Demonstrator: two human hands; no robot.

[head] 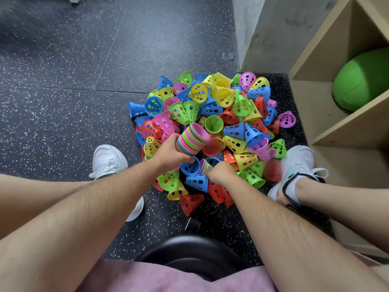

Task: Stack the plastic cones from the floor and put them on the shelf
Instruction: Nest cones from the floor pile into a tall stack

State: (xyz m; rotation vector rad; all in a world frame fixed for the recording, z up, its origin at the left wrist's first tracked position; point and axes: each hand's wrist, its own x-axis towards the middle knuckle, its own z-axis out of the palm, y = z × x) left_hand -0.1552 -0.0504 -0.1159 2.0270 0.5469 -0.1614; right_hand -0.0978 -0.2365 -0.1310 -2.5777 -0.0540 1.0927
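A heap of perforated plastic cones (221,114) in blue, yellow, green, red and pink lies on the dark speckled floor between my feet. My left hand (170,153) grips a thick stack of nested cones (192,139), tilted with its pink open end facing up and right, just above the heap. My right hand (221,172) reaches down into the near side of the heap, its fingers curled at a small nested group of cones (203,165); the fingertips are hidden. The wooden shelf (336,114) stands at the right.
A green ball (362,81) sits in a shelf compartment. A grey wall corner (252,34) rises behind the heap. My white shoes (108,160) flank the cones, and a black stool seat (189,256) is under me. Dark speckled floor (63,91) spreads to the left.
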